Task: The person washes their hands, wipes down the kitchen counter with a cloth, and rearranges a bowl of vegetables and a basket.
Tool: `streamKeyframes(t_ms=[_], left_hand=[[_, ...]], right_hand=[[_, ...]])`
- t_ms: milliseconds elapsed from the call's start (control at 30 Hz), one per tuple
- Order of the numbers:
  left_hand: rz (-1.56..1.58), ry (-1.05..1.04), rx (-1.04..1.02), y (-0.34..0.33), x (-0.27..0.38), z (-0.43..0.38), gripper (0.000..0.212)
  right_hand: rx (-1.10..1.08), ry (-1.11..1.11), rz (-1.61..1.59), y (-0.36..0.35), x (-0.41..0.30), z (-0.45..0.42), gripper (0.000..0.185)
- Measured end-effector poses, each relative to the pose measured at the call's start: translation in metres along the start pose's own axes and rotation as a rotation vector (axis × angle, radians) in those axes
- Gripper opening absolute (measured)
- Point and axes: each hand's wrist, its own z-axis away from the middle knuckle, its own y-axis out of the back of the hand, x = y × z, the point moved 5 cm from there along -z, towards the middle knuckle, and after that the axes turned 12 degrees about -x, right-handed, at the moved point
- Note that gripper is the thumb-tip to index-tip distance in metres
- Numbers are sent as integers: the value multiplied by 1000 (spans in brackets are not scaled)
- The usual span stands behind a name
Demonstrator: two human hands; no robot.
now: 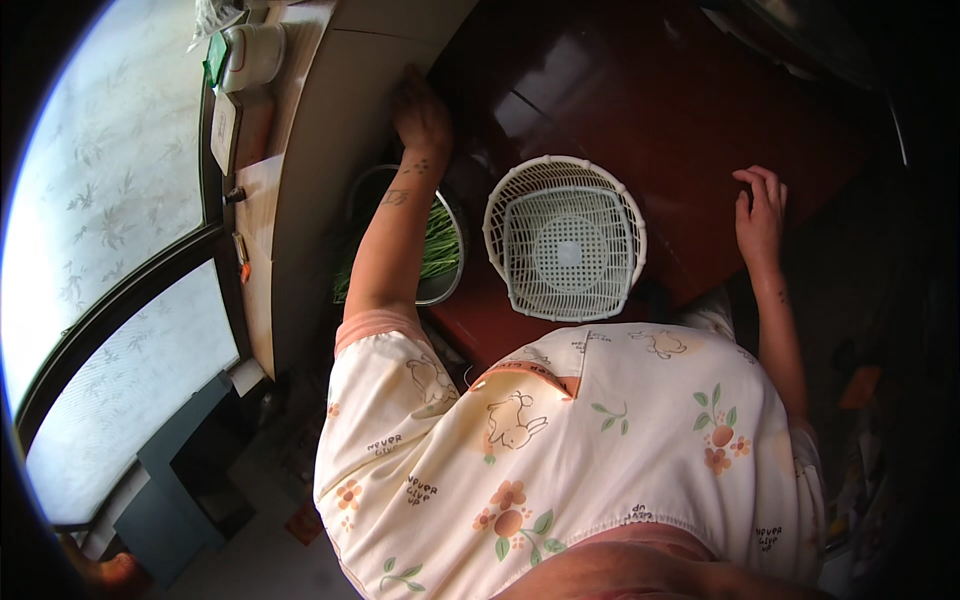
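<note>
My left hand (421,116) reaches far forward to the table's left edge beside the wall. Its fingers are in dark shadow, so I cannot see whether they hold anything. Below that forearm sits a bowl-like container (459,259) with a pale rim, and long thin green vegetable stalks (441,238) lie in it; the arm covers part of both. Two plastic baskets stand nested in front of my body: a round cream one (564,166) outside and a squarish grey-white one (568,253) inside. To the right, my right hand (763,201) is over the table edge, thumb apart from loosely bent fingers, holding nothing.
The glossy dark red table (675,225) extends ahead. On the left, a wooden window sill (259,202) carries a white plastic jar (253,58) with a green part and a small orange-ended tool (244,259). A frosted window (112,172) stands beyond it.
</note>
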Motion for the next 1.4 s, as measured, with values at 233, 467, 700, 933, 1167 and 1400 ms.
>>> streamKeyframes(t_ms=[233,467,700,933,1167,1400], left_hand=[[-85,36,-12,-8,-5,3,66],[124,-12,-505,0,-38,-1,33],[2643,367,-43,0,-53,-41,48],[1998,302,105,107,87,-119,44],[291,-772,769,168,149,-215,36],[49,-589,663,182,198,-254,36]], right_hand=[[-4,-1,-9,1,-5,-1,31],[23,-30,-11,-3,0,7,30],[51,-39,-62,6,-3,3,30],[86,-26,-89,13,0,7,29],[96,22,-154,13,-2,3,27],[113,1,-130,10,8,7,28]])
